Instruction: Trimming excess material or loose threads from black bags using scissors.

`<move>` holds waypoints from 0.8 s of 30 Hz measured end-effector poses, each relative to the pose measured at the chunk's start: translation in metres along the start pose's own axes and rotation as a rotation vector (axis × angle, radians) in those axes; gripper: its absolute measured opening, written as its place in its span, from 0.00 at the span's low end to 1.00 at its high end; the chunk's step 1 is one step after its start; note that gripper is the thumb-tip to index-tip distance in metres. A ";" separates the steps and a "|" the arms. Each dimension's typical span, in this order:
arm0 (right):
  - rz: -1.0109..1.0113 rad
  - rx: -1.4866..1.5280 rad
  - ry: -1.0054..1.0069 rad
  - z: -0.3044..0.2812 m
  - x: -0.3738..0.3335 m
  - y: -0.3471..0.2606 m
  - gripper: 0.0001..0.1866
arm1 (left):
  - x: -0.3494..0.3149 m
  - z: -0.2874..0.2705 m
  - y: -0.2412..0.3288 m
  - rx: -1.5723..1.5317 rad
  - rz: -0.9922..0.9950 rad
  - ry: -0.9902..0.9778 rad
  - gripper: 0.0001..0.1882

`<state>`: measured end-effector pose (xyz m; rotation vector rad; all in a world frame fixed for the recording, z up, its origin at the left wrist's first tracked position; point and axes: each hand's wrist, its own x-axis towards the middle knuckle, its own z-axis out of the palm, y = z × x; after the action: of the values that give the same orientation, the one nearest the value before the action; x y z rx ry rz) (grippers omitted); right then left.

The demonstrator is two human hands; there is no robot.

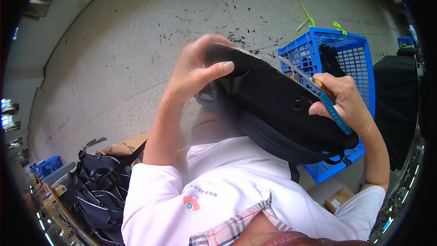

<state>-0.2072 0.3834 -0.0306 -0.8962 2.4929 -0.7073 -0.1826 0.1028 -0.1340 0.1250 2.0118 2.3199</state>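
A black fabric bag (264, 95) lies slanted across my lap, its long upper edge showing a pale, raw border. My left hand (200, 68) pinches the bag's upper left end, thumb on the near face and fingers behind. In my right hand (346, 98) is a pair of scissors (335, 114) with a teal handle and an orange part beside it. Their blades point up and left along the pale edge, over the bag's right half. Whether the blades touch the fabric I cannot tell. A small black buckle or loop sits near the blades' base.
A blue plastic crate (314, 41) with dark pieces inside stands at the right, green ties on its rim. Small dark scraps (236, 36) litter the floor ahead. Black bags (100, 187) are piled at the lower left near cardboard (123, 145). A small carton (339, 198) rests lower right.
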 end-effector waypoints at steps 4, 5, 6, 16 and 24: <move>0.030 0.063 0.003 0.001 0.008 -0.005 0.35 | -0.009 0.006 0.000 -0.251 -0.041 -0.008 0.16; 0.000 0.068 0.043 0.002 0.014 -0.009 0.37 | -0.008 0.010 -0.002 -0.264 0.036 0.012 0.13; -0.005 0.066 0.043 0.001 0.019 -0.011 0.37 | -0.008 0.011 0.000 -0.263 0.039 0.015 0.13; -0.021 0.017 -0.130 0.001 0.036 -0.017 0.42 | -0.012 0.012 0.005 -0.264 0.062 0.005 0.13; -0.101 -0.124 -0.063 0.001 0.035 -0.023 0.29 | -0.014 0.010 0.005 -0.278 0.031 0.012 0.13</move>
<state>-0.2209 0.3441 -0.0251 -1.0786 2.4722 -0.5513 -0.1680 0.1106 -0.1281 0.1265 1.6805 2.5944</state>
